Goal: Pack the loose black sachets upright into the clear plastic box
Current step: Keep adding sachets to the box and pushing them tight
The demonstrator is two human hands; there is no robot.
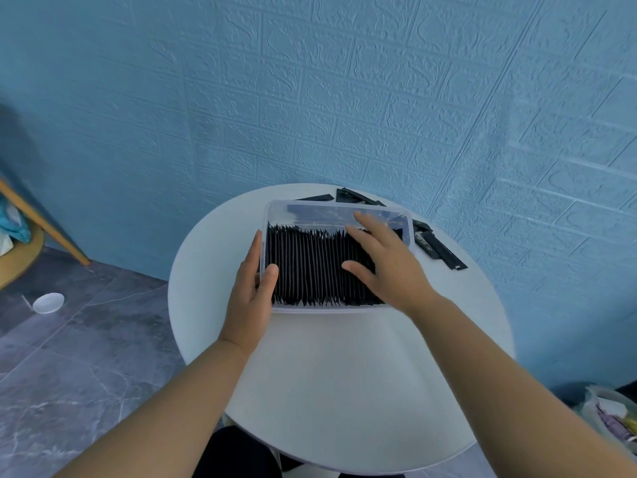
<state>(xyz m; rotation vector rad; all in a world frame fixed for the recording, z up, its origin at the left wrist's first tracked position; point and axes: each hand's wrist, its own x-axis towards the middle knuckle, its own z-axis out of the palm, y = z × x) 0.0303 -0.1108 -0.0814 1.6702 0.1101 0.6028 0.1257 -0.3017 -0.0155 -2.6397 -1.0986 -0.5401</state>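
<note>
no readable txt anywhere; marks on loose sachets (435, 246) too blurry.

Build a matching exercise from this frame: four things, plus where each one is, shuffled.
Things:
1. left hand
2. right hand
3. loose sachets
4. white dish

Places:
a. on the floor
b. flat on the packed sachets in the box
c. on the table, beside the box
d. gripping the box's left wall

Pairs: 1-d, 2-b, 3-c, 4-a.
</note>
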